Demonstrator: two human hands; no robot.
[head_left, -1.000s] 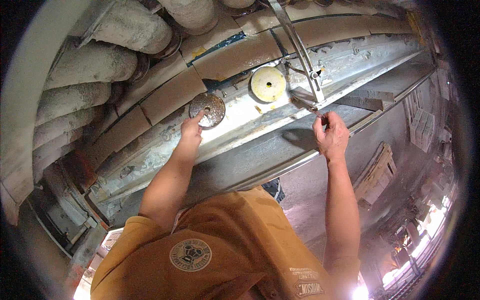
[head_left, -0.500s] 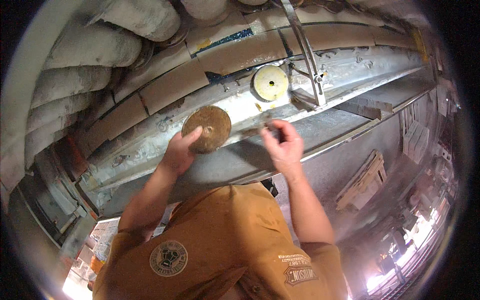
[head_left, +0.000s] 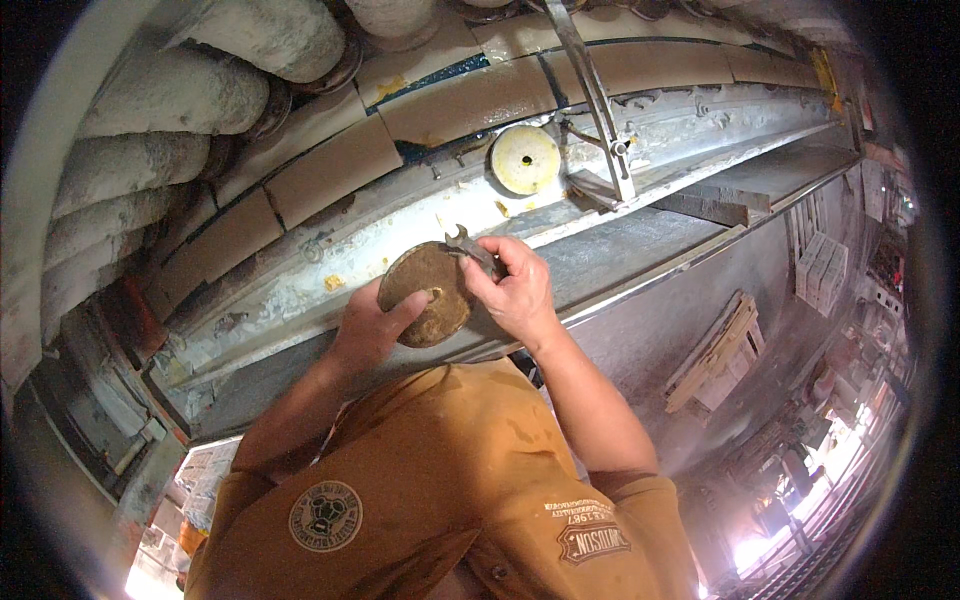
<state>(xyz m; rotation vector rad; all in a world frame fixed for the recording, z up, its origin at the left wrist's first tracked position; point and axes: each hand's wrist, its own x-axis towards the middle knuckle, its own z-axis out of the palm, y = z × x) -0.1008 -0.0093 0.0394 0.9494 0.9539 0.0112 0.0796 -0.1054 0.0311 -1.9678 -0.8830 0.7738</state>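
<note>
My left hand (head_left: 372,325) grips a round brown disc (head_left: 428,285), its thumb lying over the face close to the small centre hole. In my right hand (head_left: 518,293) is a metal open-end wrench (head_left: 470,246), pinched between thumb and fingers. The wrench's jaw sticks out at the disc's upper right edge; whether the two touch I cannot tell. Beyond my hands, a pale yellow disc (head_left: 526,160) with a dark centre hole is set against the wet grey-white trough (head_left: 440,215).
A metal bracket arm (head_left: 592,105) comes down right of the yellow disc. Tan slabs (head_left: 330,172) line the far side, below rounded whitish rolls (head_left: 215,85). A metal ledge (head_left: 610,257) runs in front of me. Wooden boards (head_left: 712,352) lie lower right.
The brown disc has come down nearer my body and tilted. My right hand has moved left and down to the disc, bringing the wrench, blurred before, into clear sight.
</note>
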